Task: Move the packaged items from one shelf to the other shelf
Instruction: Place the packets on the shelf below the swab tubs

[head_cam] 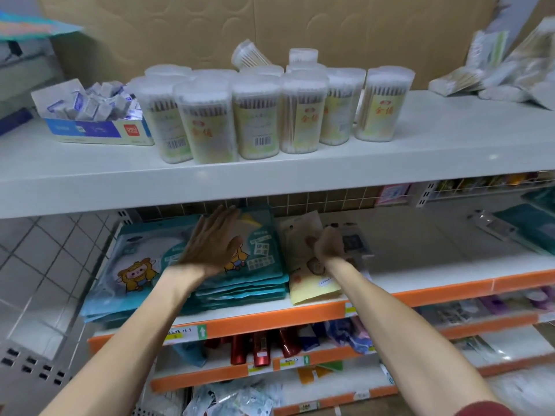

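On the second shelf (450,283), with its orange front strip, lies a stack of teal cartoon packets (255,274). A second teal pile (132,265) lies to its left. My left hand (213,247) hovers flat over the teal stack, fingers straight and spread, blurred by motion. To the right lies a beige and yellow packet (309,283). My right hand (329,244) is on it with fingers curled down round its right edge. A dark-printed packet (353,241) lies partly hidden beside that hand.
The white top shelf (450,139) holds several cotton swab tubs (255,115), a blue box of small sachets (96,121) at left and loose packs (510,76) at right. Lower orange-edged shelves hold red bottles (258,346) and mixed packets. The second shelf's right part is bare.
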